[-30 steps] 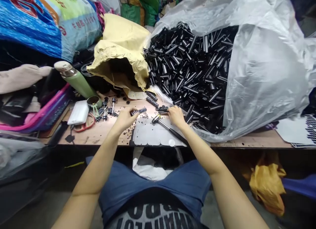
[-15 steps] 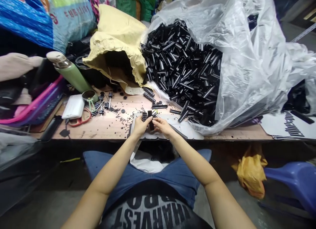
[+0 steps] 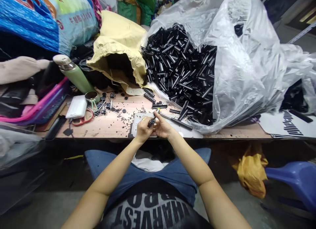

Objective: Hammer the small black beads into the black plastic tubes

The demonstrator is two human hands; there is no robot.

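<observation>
At the table's front edge my left hand [image 3: 144, 129] is closed around a black ribbed cylinder [image 3: 151, 122], which tilts up toward the right. My right hand [image 3: 163, 127] is pressed against it with its fingers closed; what those fingers pinch is hidden. Both hands rest over a white sheet [image 3: 195, 133]. Just beyond the right fingers lies a metal rod with a black handle [image 3: 184, 124]. A short black tube [image 3: 159, 106] lies behind the hands. Farther back are more ribbed black cylinders [image 3: 149, 96].
A clear plastic bag [image 3: 237, 77] spills many black tubes [image 3: 180, 71] at right. Left of it stands an open yellow paper sack [image 3: 118, 31]. Small black bits [image 3: 123, 118], red scissors [image 3: 87, 118], a white box [image 3: 76, 106] and a green bottle [image 3: 76, 77] are at left.
The dark tube that stood upright between my hands no longer shows that way. My hands have drawn together, and the ribbed cylinder has tilted. The rod's handle is now more exposed.
</observation>
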